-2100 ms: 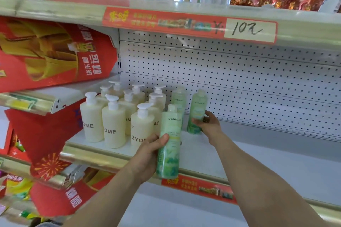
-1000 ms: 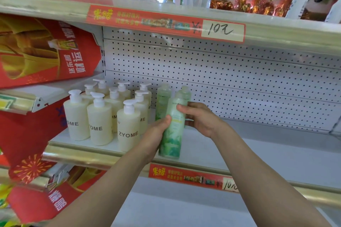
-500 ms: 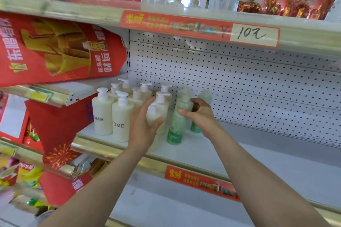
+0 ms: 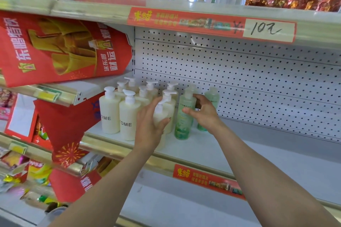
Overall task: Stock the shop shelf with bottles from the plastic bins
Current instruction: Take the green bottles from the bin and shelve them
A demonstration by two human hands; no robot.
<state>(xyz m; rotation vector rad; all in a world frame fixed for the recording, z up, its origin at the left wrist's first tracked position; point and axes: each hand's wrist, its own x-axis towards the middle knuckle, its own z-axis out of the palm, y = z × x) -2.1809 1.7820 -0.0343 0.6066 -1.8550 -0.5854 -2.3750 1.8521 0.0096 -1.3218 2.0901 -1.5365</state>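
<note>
Several cream pump bottles [image 4: 109, 110] stand in rows at the left end of the white shelf [image 4: 203, 151]. My left hand [image 4: 150, 125] is wrapped around the front-right cream pump bottle [image 4: 160, 112]. Right beside it stands a green bottle [image 4: 184, 116], upright on the shelf, with my right hand [image 4: 203, 114] holding its upper part between thumb and fingers. Behind my right hand, two more green bottles [image 4: 212, 96] stand close to the pegboard back wall, partly hidden.
The shelf's right part is bare white board up to the pegboard [image 4: 258, 83]. A gold front rail [image 4: 114, 151] with a red price strip [image 4: 208, 180] runs along its edge. Red cartons [image 4: 60, 49] sit on the neighbouring shelves at left; an upper shelf [image 4: 203, 14] hangs overhead.
The green bottle went from my left hand onto the shelf beside the pump bottles. My left hand let it go and took hold of the front cream pump bottle; my right hand shifted onto the placed bottle.
</note>
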